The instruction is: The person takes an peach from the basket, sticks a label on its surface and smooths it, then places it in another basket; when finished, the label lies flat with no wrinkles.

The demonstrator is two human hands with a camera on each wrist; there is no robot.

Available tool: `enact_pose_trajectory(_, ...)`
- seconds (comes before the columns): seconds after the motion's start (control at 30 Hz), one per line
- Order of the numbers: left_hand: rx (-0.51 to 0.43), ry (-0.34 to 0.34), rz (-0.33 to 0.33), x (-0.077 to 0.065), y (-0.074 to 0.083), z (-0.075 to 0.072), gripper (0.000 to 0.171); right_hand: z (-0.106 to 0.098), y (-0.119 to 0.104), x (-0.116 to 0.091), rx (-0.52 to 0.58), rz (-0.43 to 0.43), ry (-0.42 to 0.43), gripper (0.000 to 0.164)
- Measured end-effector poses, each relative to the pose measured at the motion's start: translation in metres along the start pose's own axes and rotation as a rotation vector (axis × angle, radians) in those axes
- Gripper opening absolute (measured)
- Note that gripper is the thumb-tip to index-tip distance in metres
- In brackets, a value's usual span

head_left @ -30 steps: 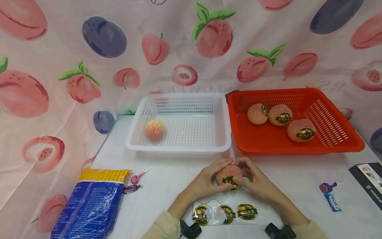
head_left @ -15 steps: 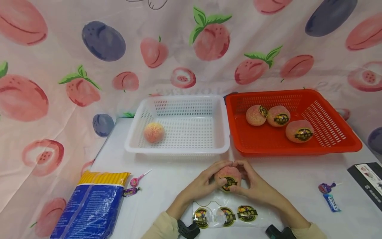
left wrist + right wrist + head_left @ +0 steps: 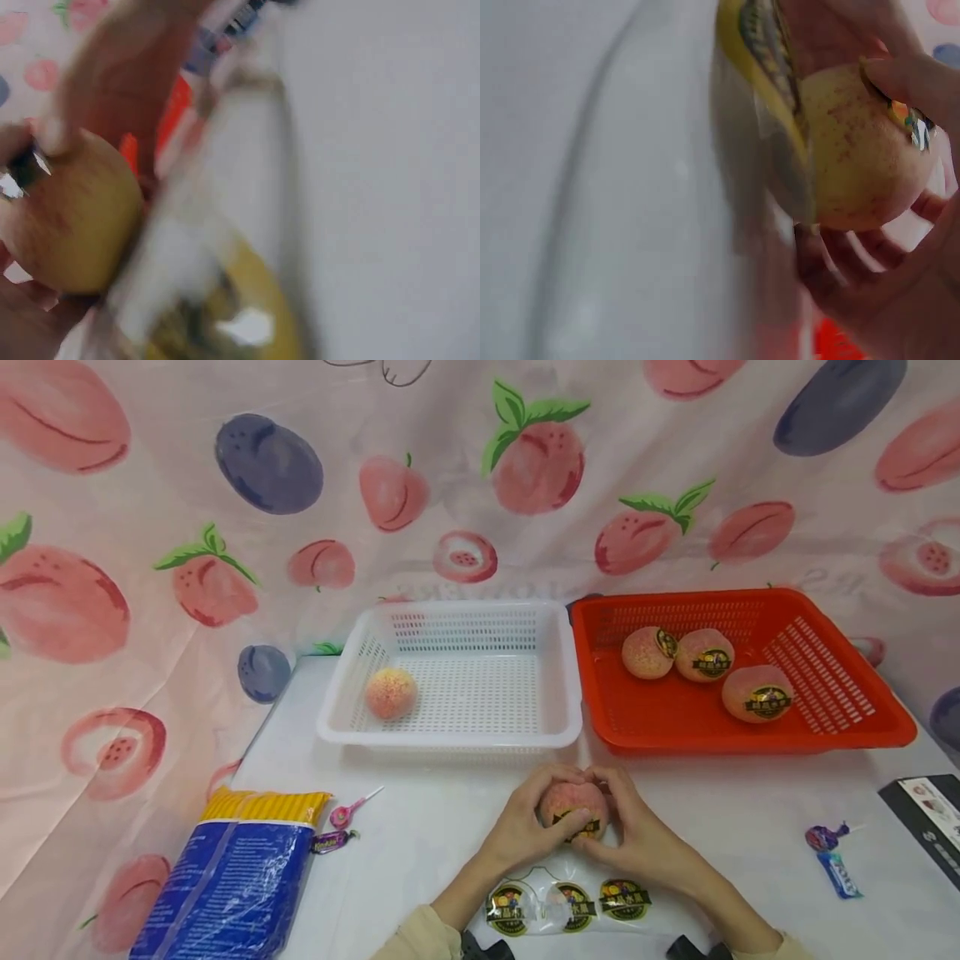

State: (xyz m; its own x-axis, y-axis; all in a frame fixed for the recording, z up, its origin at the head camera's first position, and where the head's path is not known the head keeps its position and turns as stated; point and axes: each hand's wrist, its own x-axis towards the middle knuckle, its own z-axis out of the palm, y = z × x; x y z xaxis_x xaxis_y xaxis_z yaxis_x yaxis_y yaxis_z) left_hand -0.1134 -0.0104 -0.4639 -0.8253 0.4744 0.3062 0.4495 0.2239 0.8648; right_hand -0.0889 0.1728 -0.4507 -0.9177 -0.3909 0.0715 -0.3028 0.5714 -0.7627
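**Left hand (image 3: 519,828) and right hand (image 3: 647,837) grasp a round, pink-and-yellow peach (image 3: 564,797)**

The peach sits between the two hands on the person's side of the baskets, the fingers of each curled round it. The left thumb presses across the black-and-gold label (image 3: 591,828) on its near face; the right thumb lies at its lower edge. Whether the peach touches the white tabletop (image 3: 420,835) cannot be told.

Just nearer the person lies a clear plastic sheet (image 3: 542,880) bearing three black-and-gold round stickers (image 3: 625,900), between the forearms.

Beyond the hands, two perforated plastic baskets stand side by side: a white rectangular basket (image 3: 450,739) holding one unlabelled pink-and-yellow peach (image 3: 391,693) toward its left end, and a red rectangular basket (image 3: 645,731) with three labelled peaches (image 3: 756,693) — two touching, the third just beside them.

Well to the left lies a blue-and-yellow plastic package (image 3: 225,877), with a pink lollipop (image 3: 341,816) and a purple wrapped candy (image 3: 331,841) beside it. Well to the right are a purple lollipop (image 3: 822,837), a blue wrapped candy (image 3: 839,875) and — at the edge — a flat black box (image 3: 933,835).
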Motion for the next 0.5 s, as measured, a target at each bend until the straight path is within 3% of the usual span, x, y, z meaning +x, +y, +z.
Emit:
enact_pose_trajectory(0.1, -0.07, -0.017, -0.019, 0.0, 0.013, -0.005, 0.031, 0.003, -0.006, -0.002, -0.064, 0.029, 0.04, 0.076)
enact_pose_trajectory(0.2, -0.2, -0.048, -0.072, 0.0, 0.025, -0.012, 0.029, 0.006, -0.01, -0.002, -0.098, 0.064, 0.086, 0.076)
enact_pose_trajectory(0.33, -0.346, -0.044, -0.14, 0.0, 0.031, -0.016, 0.027, 0.009, -0.013, -0.001, -0.129, 0.026, 0.112, 0.075)
enact_pose_trajectory(0.5, -0.356, -0.013, -0.137, -0.001, 0.028, -0.012, 0.024, 0.012, -0.015, -0.003, -0.166, 0.024, 0.118, 0.079)
